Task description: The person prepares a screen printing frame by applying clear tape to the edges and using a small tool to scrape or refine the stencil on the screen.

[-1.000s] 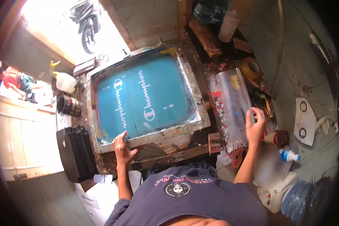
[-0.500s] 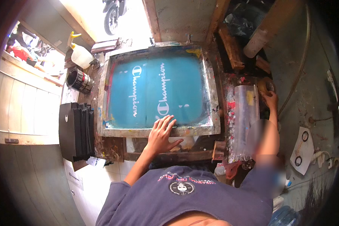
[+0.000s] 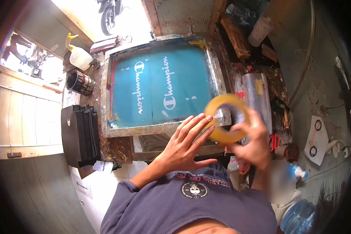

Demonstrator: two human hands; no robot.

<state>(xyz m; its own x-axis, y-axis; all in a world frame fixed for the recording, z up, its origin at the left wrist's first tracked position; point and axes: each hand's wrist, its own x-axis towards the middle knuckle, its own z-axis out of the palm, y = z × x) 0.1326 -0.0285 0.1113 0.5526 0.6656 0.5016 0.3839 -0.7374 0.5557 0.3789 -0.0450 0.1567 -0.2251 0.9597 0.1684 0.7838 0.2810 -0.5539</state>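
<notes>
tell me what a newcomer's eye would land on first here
Most likely the yellow tape roll, right of centre in the right hand, with the left hand at its left edge. Next, the big blue, white-lettered screen beyond the hands. Then the black stack left of the screen.

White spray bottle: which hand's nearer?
Left. The left hand is across the screen frame from the spray bottle, lower right in view; the right hand, holding the yellow tape roll, is farther right.
</notes>
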